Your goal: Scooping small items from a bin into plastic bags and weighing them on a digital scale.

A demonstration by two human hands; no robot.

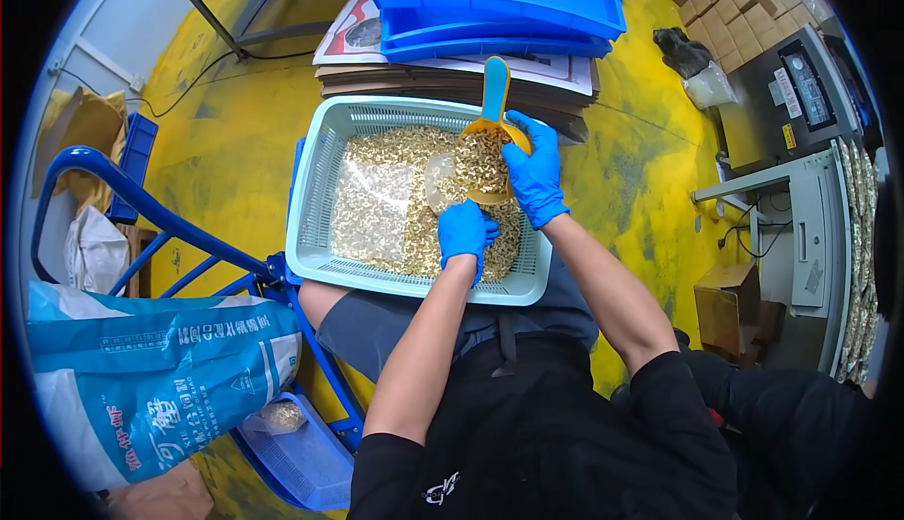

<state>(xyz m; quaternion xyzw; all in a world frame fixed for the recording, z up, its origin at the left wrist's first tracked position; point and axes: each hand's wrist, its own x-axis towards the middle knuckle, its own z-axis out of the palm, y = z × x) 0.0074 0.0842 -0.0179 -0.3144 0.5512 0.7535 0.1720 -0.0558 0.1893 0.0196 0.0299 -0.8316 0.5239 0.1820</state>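
Note:
A pale green plastic basket (311,181) rests across my lap, with small gold-coloured metal parts (424,256) spread inside. Heaped with the same parts is a yellow scoop (508,134) whose teal handle points away from me. My right hand (535,170), in a blue glove, grips the scoop by its bowl, thumb over the rim. Low over the parts, my gloved left hand (466,236) is closed; its fingertips are hidden. Beside it shows a translucent plastic piece (437,184), perhaps a bag's edge. A clear bag of parts (369,224) lies in the basket's left half.
Blue trays (499,21) are stacked on cardboard (414,87) beyond the basket. At my left stand a blue tubular frame (169,224), a blue-and-white sack (160,369) and a blue tray (301,459). A machine (782,106) and open carton (725,308) are at right.

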